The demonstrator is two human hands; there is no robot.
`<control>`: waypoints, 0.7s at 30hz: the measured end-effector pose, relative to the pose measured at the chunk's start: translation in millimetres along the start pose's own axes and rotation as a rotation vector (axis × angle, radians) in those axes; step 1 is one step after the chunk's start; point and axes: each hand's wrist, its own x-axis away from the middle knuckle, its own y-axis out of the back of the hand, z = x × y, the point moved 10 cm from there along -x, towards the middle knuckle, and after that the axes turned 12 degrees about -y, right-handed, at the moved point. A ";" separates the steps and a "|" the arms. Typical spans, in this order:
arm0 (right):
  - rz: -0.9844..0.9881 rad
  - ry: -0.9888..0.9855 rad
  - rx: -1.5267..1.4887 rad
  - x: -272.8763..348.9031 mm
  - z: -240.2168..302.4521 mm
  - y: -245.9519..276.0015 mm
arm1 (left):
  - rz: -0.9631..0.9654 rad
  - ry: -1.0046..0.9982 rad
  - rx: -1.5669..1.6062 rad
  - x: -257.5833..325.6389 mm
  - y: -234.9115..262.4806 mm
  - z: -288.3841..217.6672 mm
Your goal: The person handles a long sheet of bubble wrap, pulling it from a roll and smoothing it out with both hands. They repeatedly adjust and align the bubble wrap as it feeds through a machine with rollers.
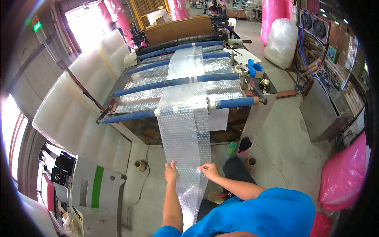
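A long strip of clear bubble wrap (179, 136) runs down from the machine's front blue roller (132, 117) toward my body. My left hand (170, 172) is at the strip's left edge, its thumb up and its fingers closed around the edge. On the other side my right hand (209, 171) pinches the wrap near its right edge between thumb and fingertips. The strip's lower end passes between my forearms and catches bright light. Further back, the wrap lies over several blue rollers of the machine.
Tape rolls (256, 69) and a tape measure (264, 83) sit on the machine's right side. A cardboard core (140, 165) and a green-capped bottle (232, 147) stand on the floor. A grey cabinet (98, 189) is at left, a pink bundle (343, 173) at right.
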 end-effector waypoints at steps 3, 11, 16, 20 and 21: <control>-0.039 0.036 -0.059 -12.1 19.6 7.3 | -0.025 -0.050 0.003 -17.9 8.1 -18.8; -0.153 0.275 -0.110 -70.5 98.1 31.4 | -0.081 -0.171 -0.023 -96.7 30.0 -80.0; -0.147 0.143 -0.137 -106.0 134.2 42.8 | -0.167 -0.188 0.061 -118.8 66.9 -127.7; -0.105 0.142 -0.157 -96.7 138.5 41.0 | -0.187 -0.129 0.143 -94.9 73.3 -110.5; -0.083 0.137 -0.157 -91.3 130.0 37.1 | -0.155 -0.118 0.143 -81.0 71.9 -107.0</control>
